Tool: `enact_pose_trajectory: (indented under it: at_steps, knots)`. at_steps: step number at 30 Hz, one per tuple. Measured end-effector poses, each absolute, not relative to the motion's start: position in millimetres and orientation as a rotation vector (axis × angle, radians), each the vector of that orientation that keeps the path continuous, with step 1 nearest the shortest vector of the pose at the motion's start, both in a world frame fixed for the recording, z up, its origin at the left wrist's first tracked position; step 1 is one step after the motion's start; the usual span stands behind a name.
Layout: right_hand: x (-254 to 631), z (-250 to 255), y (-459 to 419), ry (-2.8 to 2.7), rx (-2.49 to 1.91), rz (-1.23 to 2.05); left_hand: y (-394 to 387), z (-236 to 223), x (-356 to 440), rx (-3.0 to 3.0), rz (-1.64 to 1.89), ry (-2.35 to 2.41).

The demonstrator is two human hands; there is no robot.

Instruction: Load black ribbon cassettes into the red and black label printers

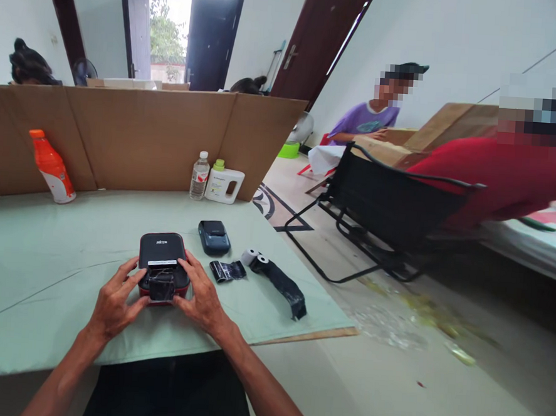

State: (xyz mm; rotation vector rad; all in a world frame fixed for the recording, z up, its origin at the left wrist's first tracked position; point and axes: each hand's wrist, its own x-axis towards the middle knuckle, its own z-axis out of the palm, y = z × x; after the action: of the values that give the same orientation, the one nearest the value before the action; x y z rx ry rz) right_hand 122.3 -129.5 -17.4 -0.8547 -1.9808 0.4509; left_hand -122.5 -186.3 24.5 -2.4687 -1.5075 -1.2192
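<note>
A black box-shaped device with red edging (162, 247) sits on the table in front of me, pale lettering and a white strip on its top. A dark, shiny film-wrapped piece (161, 285) lies at its near end. My left hand (114, 301) grips the device's left side, thumb at the near corner. From the other side, my right hand (201, 297) holds it with bent fingers and thumb. Just beyond the right hand are a small dark blue-black device (214, 237), a black film-wrapped packet (227, 271), and two white rolls (255, 257) beside a long black strip (285, 287).
A cardboard screen (159, 141) borders the green-covered table (42, 281). Before it stand an orange bottle (52, 166), a clear bottle (199, 177) and a white jug (223, 186). Right of the table are a black folding chair (391, 208) and people sitting; plastic scraps (393, 325) litter the floor.
</note>
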Motion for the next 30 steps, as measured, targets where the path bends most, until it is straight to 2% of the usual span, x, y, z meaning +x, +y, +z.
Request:
enact_pose_trajectory:
  at_steps: [8, 21, 30]
  knots:
    - [123, -11, -130, -2.003, -0.860, 0.454, -186, 25, -124, -2.383, -1.194, -1.329]
    - [120, 13, -132, -2.027, -0.814, 0.344, -184, 24, -122, -2.360, -1.277, -1.337]
    - [106, 25, -133, -1.925, -0.795, 0.431, -185, 21, -118, -2.354, -1.341, -1.419]
